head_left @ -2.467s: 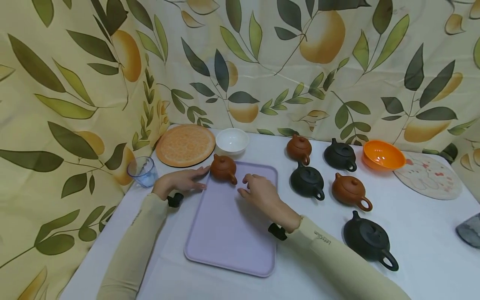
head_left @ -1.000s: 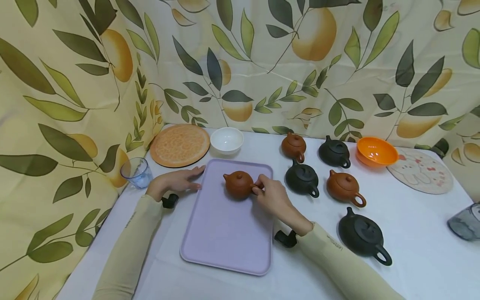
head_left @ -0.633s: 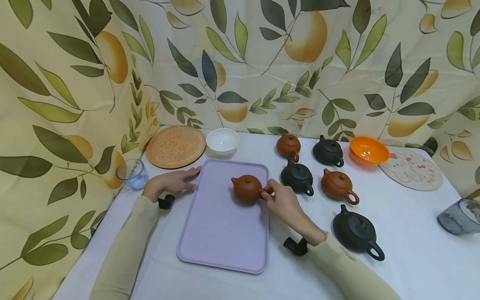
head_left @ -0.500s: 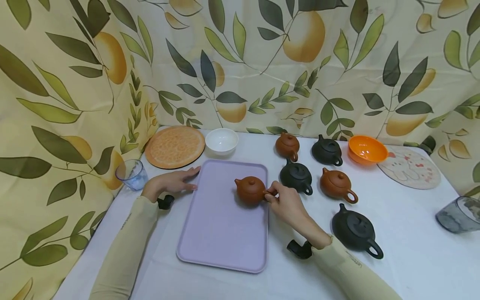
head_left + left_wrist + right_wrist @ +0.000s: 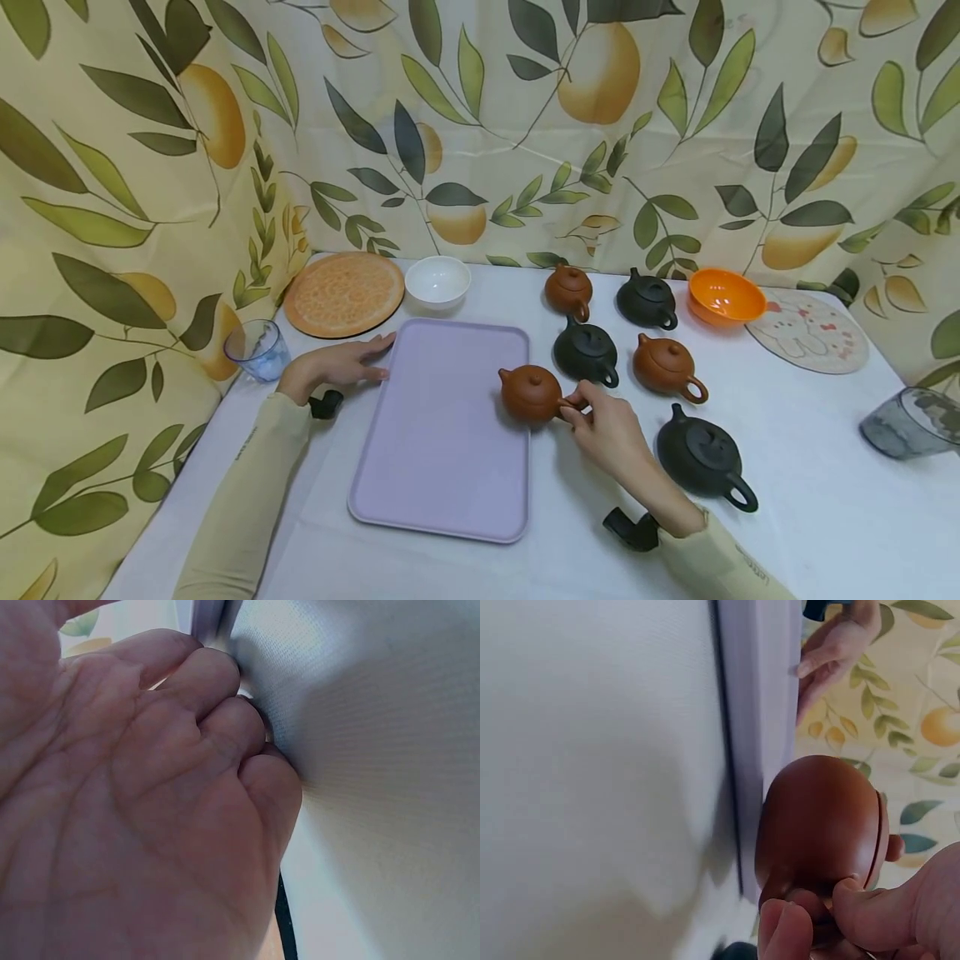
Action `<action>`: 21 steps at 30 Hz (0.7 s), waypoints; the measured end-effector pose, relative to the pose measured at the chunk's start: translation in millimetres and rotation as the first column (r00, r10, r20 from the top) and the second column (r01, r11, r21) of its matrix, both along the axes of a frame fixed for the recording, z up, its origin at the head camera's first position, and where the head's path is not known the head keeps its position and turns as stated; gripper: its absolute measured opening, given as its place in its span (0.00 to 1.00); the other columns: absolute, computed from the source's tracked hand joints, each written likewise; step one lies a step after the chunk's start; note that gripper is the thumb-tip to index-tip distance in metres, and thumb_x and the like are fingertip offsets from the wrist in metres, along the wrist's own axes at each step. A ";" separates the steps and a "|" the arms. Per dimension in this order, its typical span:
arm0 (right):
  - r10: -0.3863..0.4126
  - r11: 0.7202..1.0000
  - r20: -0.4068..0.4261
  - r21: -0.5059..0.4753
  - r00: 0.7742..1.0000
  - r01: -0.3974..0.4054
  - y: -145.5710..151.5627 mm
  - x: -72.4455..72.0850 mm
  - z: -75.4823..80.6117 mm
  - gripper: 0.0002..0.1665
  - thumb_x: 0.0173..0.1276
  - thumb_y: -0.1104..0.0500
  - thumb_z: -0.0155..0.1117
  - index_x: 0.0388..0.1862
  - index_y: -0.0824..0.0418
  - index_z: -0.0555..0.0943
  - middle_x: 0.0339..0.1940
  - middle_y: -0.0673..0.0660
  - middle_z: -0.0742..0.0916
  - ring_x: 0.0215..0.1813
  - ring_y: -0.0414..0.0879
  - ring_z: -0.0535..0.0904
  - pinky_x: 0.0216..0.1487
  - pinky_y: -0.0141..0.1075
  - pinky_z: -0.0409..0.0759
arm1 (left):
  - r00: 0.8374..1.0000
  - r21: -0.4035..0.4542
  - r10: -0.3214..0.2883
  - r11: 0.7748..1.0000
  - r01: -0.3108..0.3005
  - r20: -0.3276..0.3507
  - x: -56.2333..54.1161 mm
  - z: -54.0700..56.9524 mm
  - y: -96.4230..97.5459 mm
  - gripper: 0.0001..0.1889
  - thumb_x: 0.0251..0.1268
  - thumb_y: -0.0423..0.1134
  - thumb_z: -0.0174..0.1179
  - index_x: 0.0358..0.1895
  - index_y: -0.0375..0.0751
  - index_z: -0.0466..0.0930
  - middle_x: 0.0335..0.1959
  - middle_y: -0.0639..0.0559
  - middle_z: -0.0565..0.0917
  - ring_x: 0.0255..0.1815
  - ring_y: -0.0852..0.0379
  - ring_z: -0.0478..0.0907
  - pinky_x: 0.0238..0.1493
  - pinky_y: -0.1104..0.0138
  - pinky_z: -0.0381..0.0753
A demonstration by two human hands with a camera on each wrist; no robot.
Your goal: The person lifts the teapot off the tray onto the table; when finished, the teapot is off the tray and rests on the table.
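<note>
My right hand [image 5: 611, 429] pinches the handle of a small reddish-brown teapot [image 5: 531, 394] between thumb and fingers. In the head view the teapot is over the right edge of the lilac tray [image 5: 442, 467], spout towards the left. The right wrist view shows the teapot body [image 5: 821, 821] beside the tray's rim [image 5: 754, 690]; whether it touches the tray I cannot tell. My left hand [image 5: 335, 367] rests at the tray's upper left edge, holding nothing. In the left wrist view its palm [image 5: 142, 802] shows, with the fingers bent against the white cloth.
Right of the tray stand two brown teapots [image 5: 567, 289] [image 5: 666, 364] and three black teapots [image 5: 585, 348] [image 5: 647, 298] [image 5: 700, 452]. Behind are an orange bowl [image 5: 723, 297], a rabbit mat [image 5: 813, 333], a white bowl [image 5: 437, 283] and a round cork-like board [image 5: 345, 294]. Glasses [image 5: 258, 350] [image 5: 911, 425] stand at both sides.
My right hand has taken the brown teapot's handle and carried the teapot from the tray's upper left corner across to its right edge. The left hand stays at the tray's left edge.
</note>
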State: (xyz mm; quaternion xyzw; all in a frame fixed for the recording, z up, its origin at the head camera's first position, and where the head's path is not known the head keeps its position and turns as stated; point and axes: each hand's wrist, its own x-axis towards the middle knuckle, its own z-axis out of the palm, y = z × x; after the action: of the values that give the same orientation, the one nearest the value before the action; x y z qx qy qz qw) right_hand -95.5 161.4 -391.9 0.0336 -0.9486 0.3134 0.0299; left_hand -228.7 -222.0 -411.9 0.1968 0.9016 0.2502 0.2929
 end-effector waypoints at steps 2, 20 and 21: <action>-0.022 1.000 0.016 0.000 1.000 0.022 3.8 6.1 -0.6 0.03 0.65 0.64 0.65 0.33 0.59 0.79 0.27 0.54 0.87 0.26 0.44 0.75 0.28 0.35 0.69 | 1.000 0.002 -0.002 1.000 0.002 -0.001 -1.1 -0.9 -0.4 0.41 0.72 0.49 0.55 0.79 0.45 0.41 0.79 0.35 0.41 0.79 0.38 0.41 0.76 0.45 0.44; -0.169 0.985 0.167 0.044 0.971 0.164 31.3 47.5 -11.0 0.05 0.67 0.62 0.63 0.39 0.62 0.79 0.30 0.53 0.86 0.27 0.42 0.75 0.25 0.32 0.68 | 1.000 0.014 0.019 1.000 -0.019 0.009 2.3 -0.3 -10.1 0.42 0.72 0.49 0.55 0.79 0.44 0.40 0.79 0.34 0.41 0.79 0.36 0.41 0.76 0.44 0.44; -0.176 0.984 0.167 0.046 0.970 0.171 32.4 49.5 -11.1 0.05 0.67 0.62 0.63 0.39 0.63 0.79 0.30 0.53 0.86 0.27 0.42 0.75 0.25 0.33 0.68 | 1.000 0.017 0.017 1.000 -0.017 0.009 2.7 -0.5 -10.1 0.42 0.72 0.49 0.55 0.79 0.43 0.40 0.78 0.34 0.41 0.79 0.36 0.41 0.76 0.43 0.45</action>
State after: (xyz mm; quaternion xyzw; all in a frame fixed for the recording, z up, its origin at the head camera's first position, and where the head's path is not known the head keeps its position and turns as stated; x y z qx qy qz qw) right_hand -46.0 193.8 -402.9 -0.0758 -0.9518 0.2962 -0.0245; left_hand -226.1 -232.1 -412.4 0.1903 0.8998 0.2611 0.2930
